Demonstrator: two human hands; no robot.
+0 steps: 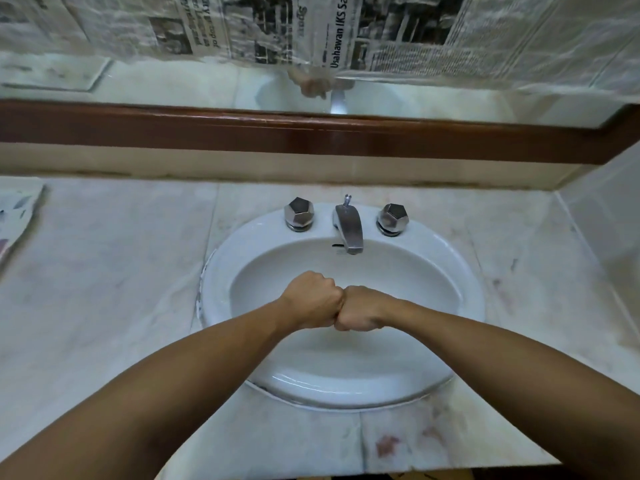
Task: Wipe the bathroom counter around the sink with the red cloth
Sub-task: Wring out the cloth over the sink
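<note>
My left hand (pixel 313 299) and my right hand (pixel 362 308) are both curled into fists and pressed knuckle to knuckle above the bowl of the white oval sink (pixel 221 271). Neither fist holds anything. The pale marble counter (pixel 104 289) spreads around the sink, with reddish stains at the front right. No red cloth is in view.
A chrome faucet (pixel 348 228) stands at the back of the sink between two faceted chrome knobs (pixel 299 213) (pixel 393 218). A folded newspaper (pixel 15 216) lies at the counter's far left. Behind are a wooden-framed mirror (pixel 311 133) covered with newspaper and a tiled wall on the right.
</note>
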